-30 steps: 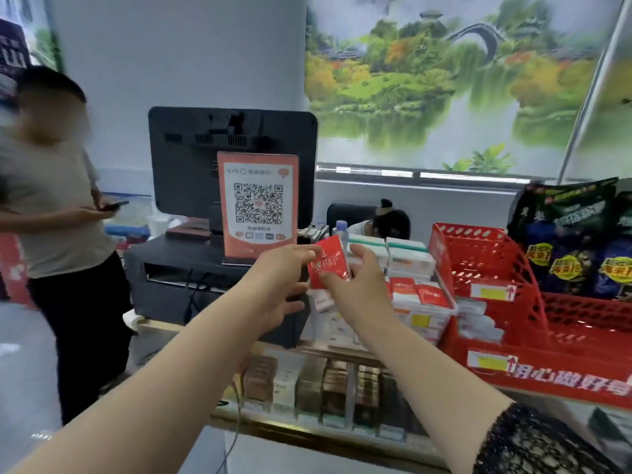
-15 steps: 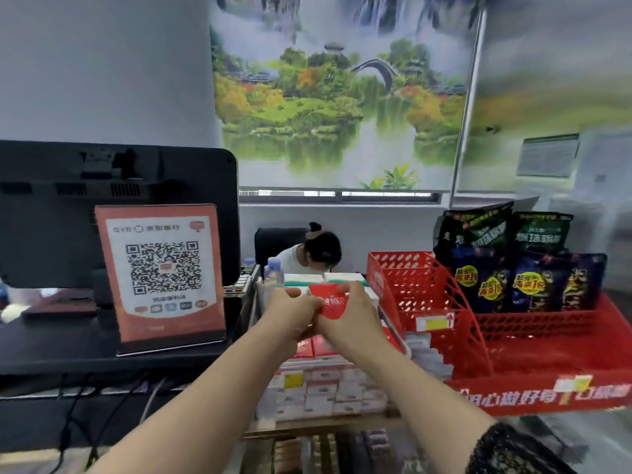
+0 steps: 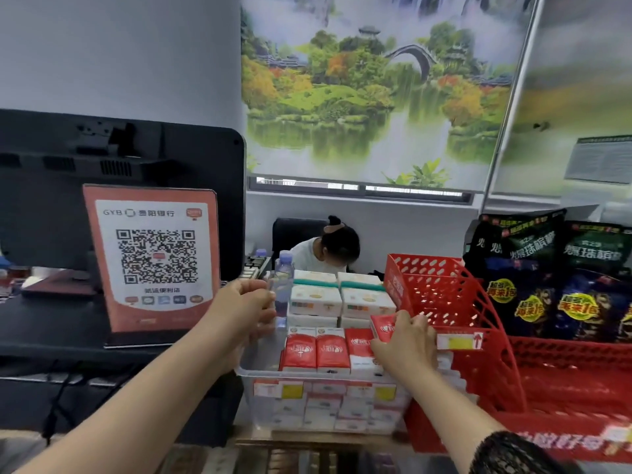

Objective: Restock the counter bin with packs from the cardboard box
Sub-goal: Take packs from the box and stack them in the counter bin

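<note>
Head view, right hand: my right hand (image 3: 405, 348) is curled round a red pack (image 3: 383, 327), fingers over the top and clamped on it, at the right end of the clear bin (image 3: 307, 375).
Red pack: tilted, hovering just over the near row, tight against the bin's right side and just beside the red basket (image 3: 455, 295).
Near row: a row of red packs (image 3: 316, 350) stands upright side by side, faces toward me, left of the one I'm holding.
Far rows: white packs (image 3: 316, 299) are stacked behind them, filling the far part of the bin.
Left hand: my left hand (image 3: 244, 311) is at the bin's left wall with fingers curled in. Gripping the wall or nothing? I can't tell.
Bottle: a water bottle (image 3: 284, 278) stands upright just past my left knuckles.
Left side: a QR sign (image 3: 154, 258) is propped in front of a black monitor (image 3: 119, 159).
Right side: dark snack bags (image 3: 533, 268) stand at the far end of the red basket.
Far: a seated person (image 3: 328, 248) is behind the counter, head down.
</note>
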`<state>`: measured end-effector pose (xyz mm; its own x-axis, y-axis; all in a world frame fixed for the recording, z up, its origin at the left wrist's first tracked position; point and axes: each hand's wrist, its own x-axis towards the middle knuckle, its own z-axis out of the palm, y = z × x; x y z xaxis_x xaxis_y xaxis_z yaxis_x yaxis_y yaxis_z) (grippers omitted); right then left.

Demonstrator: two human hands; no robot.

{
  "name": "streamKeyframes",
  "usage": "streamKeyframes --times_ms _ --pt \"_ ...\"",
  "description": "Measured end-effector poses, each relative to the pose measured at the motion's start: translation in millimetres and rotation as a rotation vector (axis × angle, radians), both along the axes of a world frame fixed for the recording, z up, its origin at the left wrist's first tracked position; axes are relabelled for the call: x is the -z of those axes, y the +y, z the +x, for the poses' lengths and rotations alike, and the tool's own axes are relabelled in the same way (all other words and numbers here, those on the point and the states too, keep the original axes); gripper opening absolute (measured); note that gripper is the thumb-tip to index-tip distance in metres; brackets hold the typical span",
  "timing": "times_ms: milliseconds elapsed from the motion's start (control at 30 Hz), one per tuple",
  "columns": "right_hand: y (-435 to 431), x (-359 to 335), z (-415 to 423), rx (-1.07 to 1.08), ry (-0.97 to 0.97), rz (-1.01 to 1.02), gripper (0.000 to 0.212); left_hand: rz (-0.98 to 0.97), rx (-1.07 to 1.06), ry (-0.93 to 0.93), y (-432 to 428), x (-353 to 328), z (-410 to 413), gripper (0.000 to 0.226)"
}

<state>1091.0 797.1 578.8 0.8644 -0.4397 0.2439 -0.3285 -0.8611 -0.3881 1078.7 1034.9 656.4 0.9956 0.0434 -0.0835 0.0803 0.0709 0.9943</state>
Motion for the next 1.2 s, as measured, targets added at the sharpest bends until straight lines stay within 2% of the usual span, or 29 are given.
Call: streamKeyframes --times_ms 300,433,533,667,767,900,967,1200 --pt "11.0 7.8 6.9 0.072 0.020 -0.255 0.043 -0.025 -0.009 0.024 -4.1 8.9 11.1 0.020" --pt "7.3 9.7 8.3 0.095 0.052 -0.286 0.040 -0.014 0.023 0.029 -8.6 9.8 11.0 0.023" --pt "7.1 7.5 6.8 0.105 0.063 -0.308 0.046 -0.017 0.039 0.033 -10.1 9.9 9.5 0.023" --pt "13.3 -3.2 -0.9 0.106 -0.113 -0.332 0.051 -0.018 0.055 0.036 -7.4 11.3 6.5 0.022" --pt "33.9 -16.2 -0.9 -0.004 -0.322 -0.217 0.038 -0.016 0.059 0.050 -1.5 13.6 4.1 0.020" --pt "80.3 -25.3 -5.4 -0.286 -0.540 0.161 0.010 -0.027 0.070 0.071 10.7 20.5 -2.7 0.016" --pt "104.5 -19.8 -14.1 -0.405 -0.568 0.299 0.006 -0.020 0.073 0.082 18.5 28.2 -5.8 0.015" --pt "167.5 23.8 -41.2 -0.591 -0.523 0.350 0.006 -0.027 0.037 0.104 50.2 59.1 -27.9 0.016"
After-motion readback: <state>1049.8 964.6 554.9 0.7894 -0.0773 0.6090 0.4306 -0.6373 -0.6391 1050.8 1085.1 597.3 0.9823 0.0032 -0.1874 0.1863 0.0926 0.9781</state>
